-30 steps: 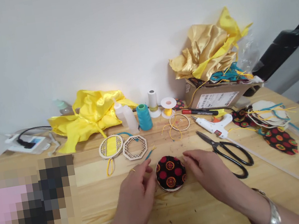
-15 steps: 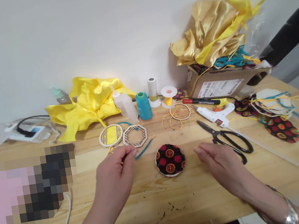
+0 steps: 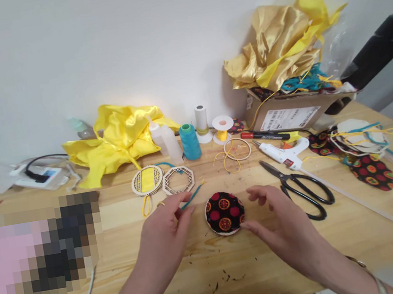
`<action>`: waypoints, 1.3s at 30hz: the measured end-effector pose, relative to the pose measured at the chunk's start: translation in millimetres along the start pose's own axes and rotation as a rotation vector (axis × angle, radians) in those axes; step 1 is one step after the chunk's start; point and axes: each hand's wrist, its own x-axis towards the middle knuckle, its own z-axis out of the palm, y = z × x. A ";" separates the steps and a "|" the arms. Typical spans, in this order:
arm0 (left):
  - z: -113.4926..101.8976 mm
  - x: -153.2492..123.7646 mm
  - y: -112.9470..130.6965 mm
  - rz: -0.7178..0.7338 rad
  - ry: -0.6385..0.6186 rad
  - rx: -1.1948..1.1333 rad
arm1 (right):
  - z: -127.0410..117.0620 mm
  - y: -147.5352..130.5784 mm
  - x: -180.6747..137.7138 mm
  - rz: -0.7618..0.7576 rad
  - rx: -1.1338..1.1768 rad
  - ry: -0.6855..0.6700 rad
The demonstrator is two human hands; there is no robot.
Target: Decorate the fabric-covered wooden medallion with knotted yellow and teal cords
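A round disc covered in black fabric with red and orange circles (image 3: 225, 213) lies flat on the wooden table (image 3: 167, 291). To its left is my left hand (image 3: 168, 226), fingers apart and holding nothing. My right hand (image 3: 276, 214) is open on the other side, its thumb tip at the disc's right edge; I cannot tell whether it touches. Just beyond my left fingers lie a teal cord (image 3: 193, 195) and an octagonal wooden lattice frame (image 3: 178, 179). A round wooden frame with yellow fabric (image 3: 147, 180) sits beside that. Black-handled scissors (image 3: 300, 190) rest to the right of my right hand.
Behind stand a teal thread cone (image 3: 190, 143), white bottles (image 3: 170, 143) and a spool of yellow thread (image 3: 223, 130). A glue gun (image 3: 283, 151) lies at right, before a cardboard box (image 3: 288, 113) heaped with fabric. Yellow satin (image 3: 117, 139) is bunched at back left.
Both hands have moved inward toward the fabric disc. Their fingers, pinched together before, are now spread. The disc remains in place on the table.
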 end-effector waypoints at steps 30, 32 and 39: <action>19.9 24.3 -3.0 0.190 0.256 0.625 | -20.7 -6.2 87.9 -0.083 -0.465 -0.122; 19.5 25.1 -6.0 0.232 0.341 0.563 | -13.6 -4.9 93.2 -0.124 -0.531 -0.151; 20.5 19.2 -4.7 0.512 0.417 0.233 | 3.6 0.6 94.4 -0.174 -0.736 -0.207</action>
